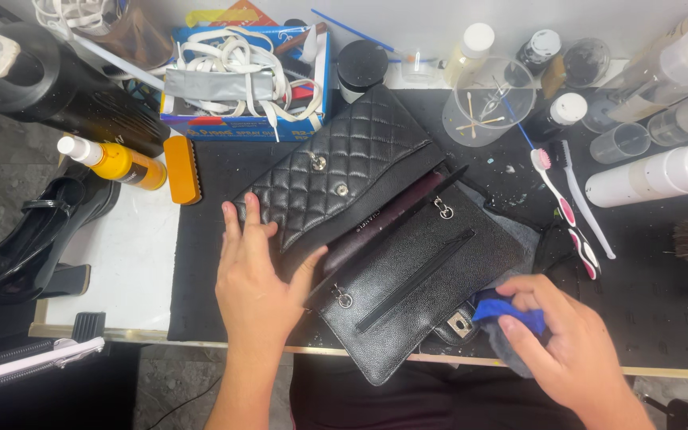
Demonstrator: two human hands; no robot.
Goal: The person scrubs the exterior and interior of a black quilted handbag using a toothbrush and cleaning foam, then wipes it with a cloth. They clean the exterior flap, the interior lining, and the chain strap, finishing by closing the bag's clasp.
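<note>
Head view: black quilted handbag (384,239) lies opened on the dark mat (639,310) before you. Your left hand (255,279) presses flat, fingers spread, on the flap, steadying it. Your right hand (567,342) pinches a blue cloth (503,312) against the clasp corner.

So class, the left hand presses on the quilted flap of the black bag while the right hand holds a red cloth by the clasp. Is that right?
Not quite: the cloth is blue, not red, as the head view shows. The left hand does press the bag's quilted flap, and the right hand holds the cloth by the clasp.
</note>
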